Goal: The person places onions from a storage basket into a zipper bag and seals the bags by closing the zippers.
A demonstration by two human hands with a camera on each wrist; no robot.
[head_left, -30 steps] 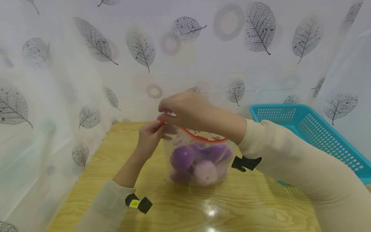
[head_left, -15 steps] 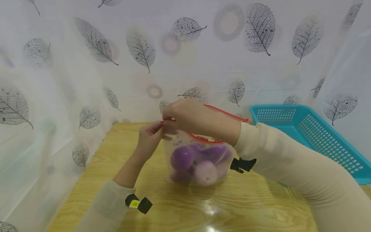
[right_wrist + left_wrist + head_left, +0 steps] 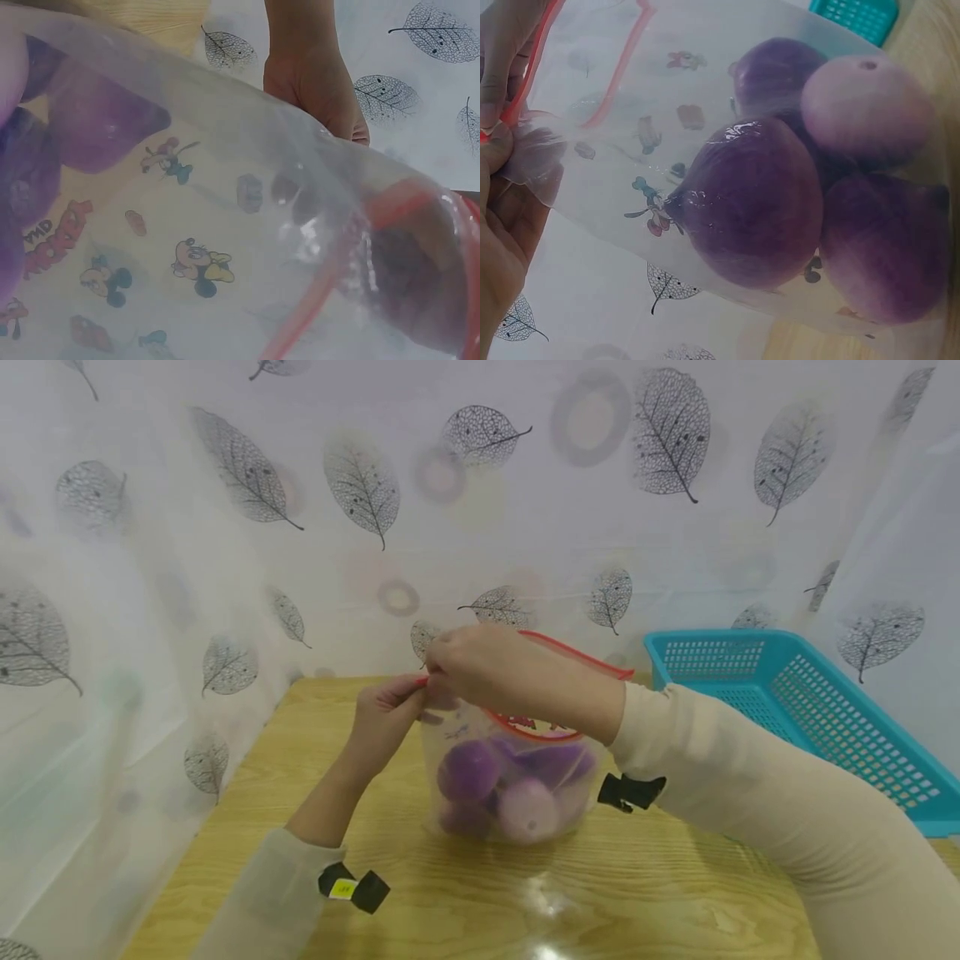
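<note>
A clear zip bag [image 3: 444, 735] with a red zip strip [image 3: 577, 653] and printed cartoon figures stands upright on the table. Inside are several purple onions [image 3: 468, 770], one of them paler. My left hand [image 3: 381, 722] pinches the bag's left top corner at the end of the strip, thumb on the near side. Just beside it, my right hand [image 3: 491, 664] reaches across the bag's mouth and pinches the same corner. The mouth gapes to the right of both hands. In the left wrist view, one onion [image 3: 754, 202] shows its pointed tip toward the zip. My right fingertips are partly hidden.
A turquoise plastic basket [image 3: 806, 693] with perforated sides stands at the right of the wooden table [image 3: 300, 777]. Behind and to the left hangs a pale sheet [image 3: 360, 585] printed with dark leaves. Black straps with small devices sit at both sleeves.
My right hand has come down slightly, its fingers drawing together at the corner. The rear red strip has come into view beyond my right wrist. My left hand keeps its pinch.
</note>
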